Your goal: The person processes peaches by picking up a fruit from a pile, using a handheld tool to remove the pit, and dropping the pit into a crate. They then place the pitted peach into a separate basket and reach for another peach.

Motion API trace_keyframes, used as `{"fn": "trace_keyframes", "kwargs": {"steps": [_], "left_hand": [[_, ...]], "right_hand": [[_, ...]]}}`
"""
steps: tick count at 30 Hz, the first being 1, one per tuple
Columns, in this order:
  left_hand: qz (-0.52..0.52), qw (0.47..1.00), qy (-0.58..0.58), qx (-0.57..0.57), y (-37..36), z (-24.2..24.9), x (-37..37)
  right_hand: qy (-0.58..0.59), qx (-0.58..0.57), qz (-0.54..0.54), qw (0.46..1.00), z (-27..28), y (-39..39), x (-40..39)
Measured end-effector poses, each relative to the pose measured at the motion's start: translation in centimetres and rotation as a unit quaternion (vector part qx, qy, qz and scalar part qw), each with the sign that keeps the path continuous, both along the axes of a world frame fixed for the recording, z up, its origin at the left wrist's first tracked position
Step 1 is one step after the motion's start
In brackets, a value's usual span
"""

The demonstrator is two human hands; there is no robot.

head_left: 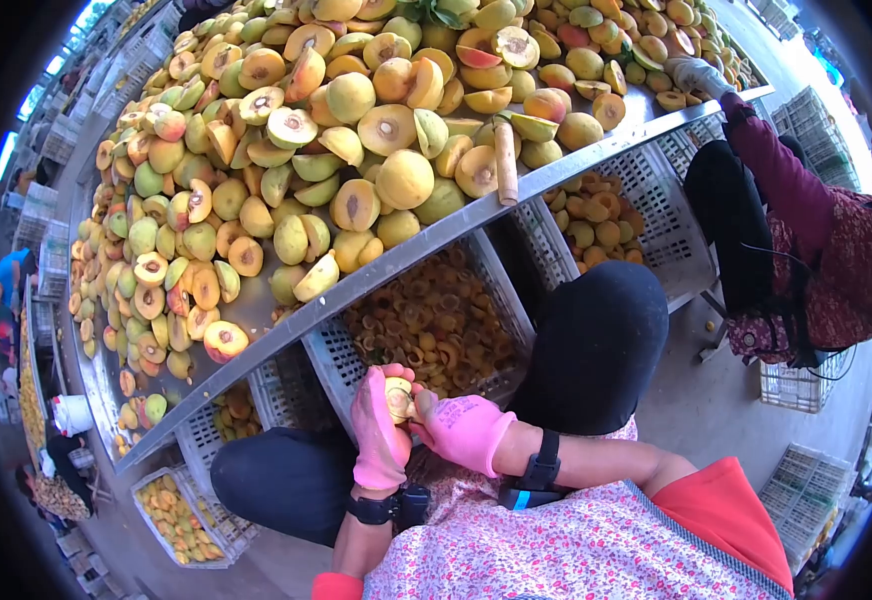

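My left hand (377, 440), in a pink glove, is closed around a cut peach half (397, 399) above my lap, with its cut face showing. Gloved in pink too, my right hand (464, 430) is closed with its fingertips right at the peach; whatever it grips is mostly hidden. Beyond my hands, a white plastic crate (328, 378) holds many cut fruit pieces (436, 320). A wooden handle (506, 165) rests across the metal table's edge (401, 240).
Halved and whole peaches (356, 150) are heaped on the table. More crates of fruit, including one with peach halves (596, 220), stand under it. Another crate (181, 515) is at lower left. A co-worker (806, 220) sits at right, a gloved hand (698, 76) on the fruit.
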State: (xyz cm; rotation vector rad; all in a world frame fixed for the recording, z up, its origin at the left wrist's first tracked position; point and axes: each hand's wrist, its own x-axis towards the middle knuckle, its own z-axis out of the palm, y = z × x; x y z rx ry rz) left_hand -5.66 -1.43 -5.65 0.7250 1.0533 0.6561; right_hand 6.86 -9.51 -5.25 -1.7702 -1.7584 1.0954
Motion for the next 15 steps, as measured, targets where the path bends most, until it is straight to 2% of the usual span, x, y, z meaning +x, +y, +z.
{"fn": "trace_keyframes", "kwargs": {"steps": [6, 8, 10, 12, 15], "left_hand": [[-0.043, 0.999, 0.008, 0.005, 0.6, -1.0, -1.0], [-0.127, 0.979, 0.098, 0.128, 1.1, -2.1, -1.4], [-0.109, 0.985, 0.087, 0.099, 0.7, -2.0, -1.1], [-0.007, 1.0, 0.019, 0.016, 0.5, -1.8, -0.5], [0.039, 0.999, -0.004, -0.003, 0.2, -1.4, 0.0]], "right_hand": [[-0.026, 0.007, 0.016, 1.0, -1.3, 0.0, -0.3], [-0.009, -0.004, 0.017, 1.0, -1.3, 0.0, -0.1], [-0.019, -0.017, 0.013, 1.0, -1.0, 0.1, -0.3], [0.005, -0.031, 0.003, 0.999, -0.6, 0.5, -0.4], [0.061, -0.042, -0.023, 0.997, -1.2, 0.8, -0.6]]}}
